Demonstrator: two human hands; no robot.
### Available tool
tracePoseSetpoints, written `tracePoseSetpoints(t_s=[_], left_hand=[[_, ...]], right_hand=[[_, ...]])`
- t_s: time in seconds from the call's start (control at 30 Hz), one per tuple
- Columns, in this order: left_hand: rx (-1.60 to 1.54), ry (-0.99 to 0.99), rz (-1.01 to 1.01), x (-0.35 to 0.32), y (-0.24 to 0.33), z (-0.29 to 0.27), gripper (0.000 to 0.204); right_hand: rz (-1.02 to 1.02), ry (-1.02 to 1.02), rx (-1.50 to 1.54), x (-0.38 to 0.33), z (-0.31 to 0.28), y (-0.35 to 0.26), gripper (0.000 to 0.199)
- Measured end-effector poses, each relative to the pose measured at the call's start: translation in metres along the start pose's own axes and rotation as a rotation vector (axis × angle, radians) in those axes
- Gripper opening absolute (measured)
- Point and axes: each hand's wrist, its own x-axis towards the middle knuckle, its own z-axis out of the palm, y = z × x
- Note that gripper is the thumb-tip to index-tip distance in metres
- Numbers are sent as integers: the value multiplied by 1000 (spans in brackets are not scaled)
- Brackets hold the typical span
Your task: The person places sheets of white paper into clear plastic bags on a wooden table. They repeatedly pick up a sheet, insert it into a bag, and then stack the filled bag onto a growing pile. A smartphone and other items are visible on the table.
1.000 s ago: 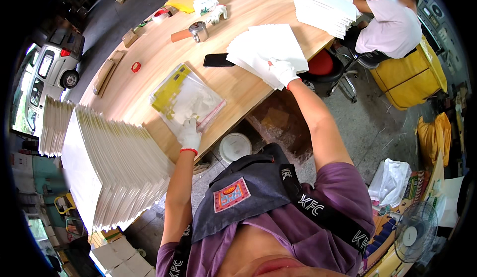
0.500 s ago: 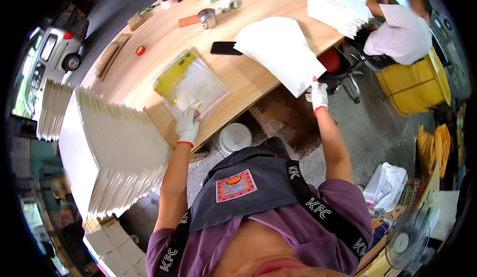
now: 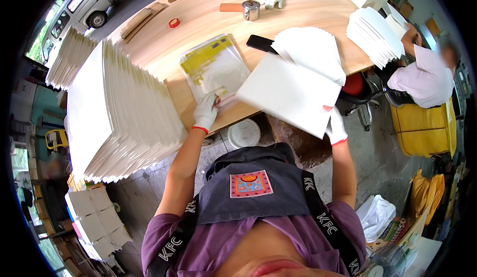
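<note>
My right hand [image 3: 337,127], in a white glove with a red cuff, grips a white sheet [image 3: 290,95] by its right edge. The sheet is tilted over the front of the table, slightly blurred. My left hand [image 3: 204,114], gloved the same way, has its fingers closed at the near edge of a stack of clear plastic bags [image 3: 216,70] with a yellow printed band. A fanned pile of white sheets [image 3: 310,50] lies behind the held sheet and is partly covered by it.
A tall stack of filled white packets [image 3: 129,113] stands at the left. Beyond the bags are a phone [image 3: 260,43], a metal cup [image 3: 251,10] and red tape [image 3: 174,23]. More white sheets [image 3: 373,36] lie near a seated person [image 3: 422,75]. A white bucket [image 3: 244,134] sits below the table edge.
My right hand has drawn one white sheet off the fanned pile, toward me. The left hand stays at the bags' near edge. The whole view has shifted with my head.
</note>
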Motion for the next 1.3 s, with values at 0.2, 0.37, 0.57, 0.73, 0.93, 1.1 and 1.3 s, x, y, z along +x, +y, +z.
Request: tracePoseSetpoints(t_s=[0.2, 0.37, 0.57, 0.73, 0.93, 1.1, 1.3], left_hand=[[-42, -31, -34, 1, -4, 5, 34], [133, 257, 141, 3, -9, 8, 27], [-178, -4, -92, 16, 1, -15, 27], [-877, -82, -187, 23, 17, -21, 40], [-220, 334, 151, 12, 14, -19, 41], [-188, 332, 14, -8, 27, -28, 45], [-605, 468, -283, -25, 28, 35, 50]], right_hand=[[172, -65, -156, -29, 43, 52, 49], [259, 91, 98, -20, 18, 97, 33], [265, 88, 302, -34, 36, 99, 28], [217, 66, 213, -28, 36, 110, 30], [254, 93, 286, -39, 63, 111, 33], [274, 35, 198, -37, 51, 114, 29], [259, -41, 20, -55, 84, 106, 18]])
